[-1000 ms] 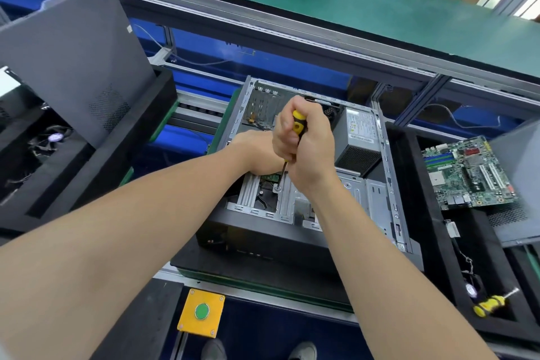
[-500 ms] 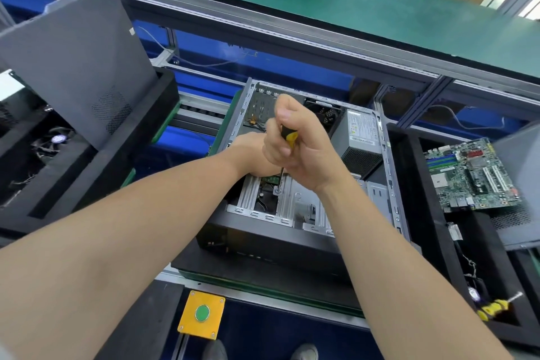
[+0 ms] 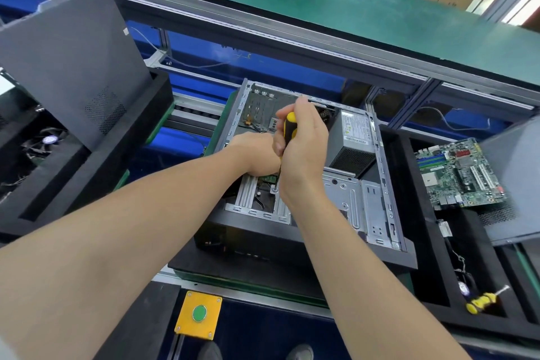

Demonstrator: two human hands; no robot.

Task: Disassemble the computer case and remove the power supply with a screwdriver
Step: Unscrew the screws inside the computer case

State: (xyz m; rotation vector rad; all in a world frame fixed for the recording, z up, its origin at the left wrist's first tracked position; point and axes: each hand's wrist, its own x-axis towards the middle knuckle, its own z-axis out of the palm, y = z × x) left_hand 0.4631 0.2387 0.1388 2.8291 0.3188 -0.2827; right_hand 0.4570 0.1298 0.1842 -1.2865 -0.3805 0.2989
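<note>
Found right hand (image 3: 304, 146) holding the yellow-and-black-handled screwdriver (image 3: 290, 126) upright, thumb and fingers laid along the handle rather than wrapped in a fist. Compared with one second ago: a full fist over the handle then, fingers mid-shift half a second ago, regripped now with more yellow showing. Traced the shaft down to the same small silver screw (image 3: 274, 188) on the pale ribbed metal bracket (image 3: 248, 193) in all three views. Read this as a regrip between turns, screw not yet out.

Found left hand (image 3: 257, 152) just beside the shaft, low inside the case, unmoved. Cannot tell whether open or closed on anything, fingers hidden behind the right hand.

Located the open grey steel computer case (image 3: 387, 184) on a black foam pad (image 3: 263, 269). Located the grey boxy power supply (image 3: 355, 137), white label up, in the far right corner of the case, seated and untouched. Judged the task part-way: bracket screw in progress, supply removal to follow.

Logged outward:
- flat grey side panel (image 3: 73, 67) leaning at left
- green motherboard (image 3: 458, 175) in the right-hand foam tray
- second yellow screwdriver (image 3: 480, 299) nearer on that side
- yellow box with green button (image 3: 199, 313) below
</note>
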